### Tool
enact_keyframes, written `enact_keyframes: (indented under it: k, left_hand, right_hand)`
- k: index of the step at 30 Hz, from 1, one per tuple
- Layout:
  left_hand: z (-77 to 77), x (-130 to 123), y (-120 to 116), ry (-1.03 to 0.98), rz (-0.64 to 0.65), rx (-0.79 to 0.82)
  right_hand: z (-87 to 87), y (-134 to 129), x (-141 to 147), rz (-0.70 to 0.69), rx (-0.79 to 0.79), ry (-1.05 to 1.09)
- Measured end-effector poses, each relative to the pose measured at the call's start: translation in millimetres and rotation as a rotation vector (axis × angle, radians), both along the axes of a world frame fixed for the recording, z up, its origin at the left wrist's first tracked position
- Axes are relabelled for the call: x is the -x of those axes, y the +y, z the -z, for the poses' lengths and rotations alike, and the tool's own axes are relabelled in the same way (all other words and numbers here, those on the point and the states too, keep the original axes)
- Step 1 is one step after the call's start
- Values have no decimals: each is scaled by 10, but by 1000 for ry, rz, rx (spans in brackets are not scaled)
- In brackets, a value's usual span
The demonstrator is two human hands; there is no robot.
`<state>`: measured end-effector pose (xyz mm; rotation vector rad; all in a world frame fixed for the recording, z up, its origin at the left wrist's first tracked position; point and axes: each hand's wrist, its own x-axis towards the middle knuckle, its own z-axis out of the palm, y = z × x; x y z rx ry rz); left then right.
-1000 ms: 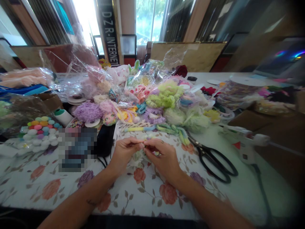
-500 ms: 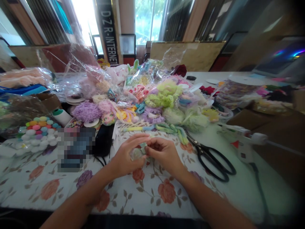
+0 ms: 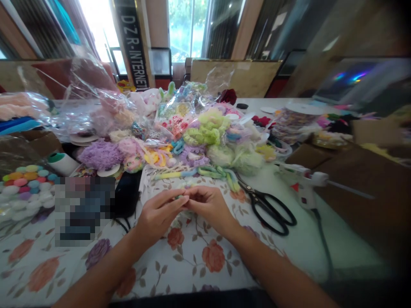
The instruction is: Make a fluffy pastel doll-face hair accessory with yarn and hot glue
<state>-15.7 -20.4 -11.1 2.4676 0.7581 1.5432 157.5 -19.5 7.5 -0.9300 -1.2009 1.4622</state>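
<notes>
My left hand (image 3: 162, 211) and my right hand (image 3: 208, 209) meet over the flowered cloth, with fingertips pinched together and touching. Between them is a small, see-through pale green piece (image 3: 177, 197), most of it covered by the fingers; its kind is hidden. Beyond the fingertips lies a yellow, blue and green fuzzy stem (image 3: 180, 174). To the right of my right hand are black-handled scissors (image 3: 269, 209), and past them a white glue gun (image 3: 306, 188) with a glue stick in its back end.
A heap of craft pieces spreads behind my hands, with light green ruffled trim (image 3: 208, 128) and purple trim (image 3: 101, 155). Pompoms (image 3: 28, 188) in a clear bag and a black phone-like object (image 3: 126, 194) lie left. A cardboard box (image 3: 359, 188) stands at right.
The view has swung to the right, so the table things sit further left. My fingers have closed in over the pale green piece, which showed more before.
</notes>
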Motion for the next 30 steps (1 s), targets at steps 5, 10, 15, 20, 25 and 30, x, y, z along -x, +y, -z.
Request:
enact_keyframes:
  k: [5, 10, 15, 20, 25, 30]
  left_hand:
    - [-43, -4, -31, -60, -14, 28]
    - [-19, -38, -59, -204, -50, 206]
    - [-18, -95, -75, -328, -114, 365]
    - [28, -111, -39, -406, -168, 551]
    - [68, -114, -30, -462, -161, 713]
    - [-5, -169, -88, -528, -138, 778]
  right_hand:
    - [-28, -23, -6, -32, 44, 71]
    - [-27, -33, 13, -32, 42, 109]
    - [33, -34, 54, 32, -5, 97]
    - [100, -23, 83, 96, -30, 66]
    - [105, -38, 126, 143, -61, 21]
    - [90, -47, 171, 155, -45, 97]
